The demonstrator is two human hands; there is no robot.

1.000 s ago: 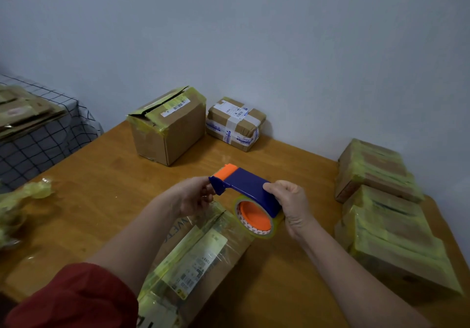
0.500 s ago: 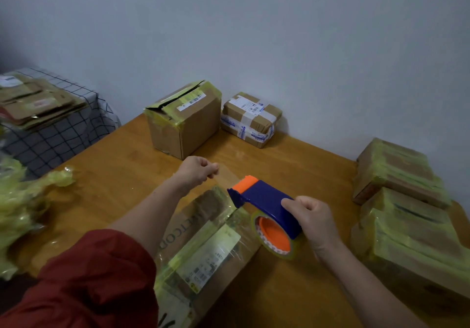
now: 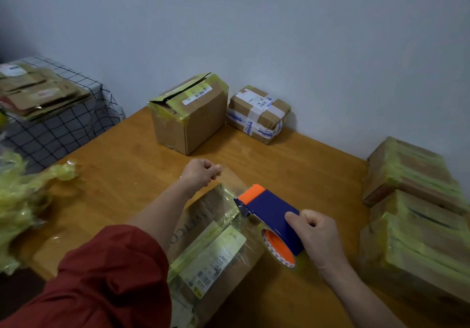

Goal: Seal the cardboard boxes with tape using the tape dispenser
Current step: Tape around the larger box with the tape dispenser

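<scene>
The right grip [image 3: 315, 236] clasps the blue-and-orange plastic tape dispenser [image 3: 269, 209] over the flat brown cardboard box [image 3: 203, 215] lying on the wooden counter [image 3: 114, 175]. The left grip [image 3: 201, 172] pinches the clear tape strip [image 3: 232, 181], stretched from the dispenser's orange nose beyond the box's far end.

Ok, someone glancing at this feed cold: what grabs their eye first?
The blue-and-orange tape dispenser at centre, gripped by the right hand. The left hand pinches a clear tape strip stretched from it above the cardboard box. Yellow-taped boxes stack at the right of the table.
</scene>
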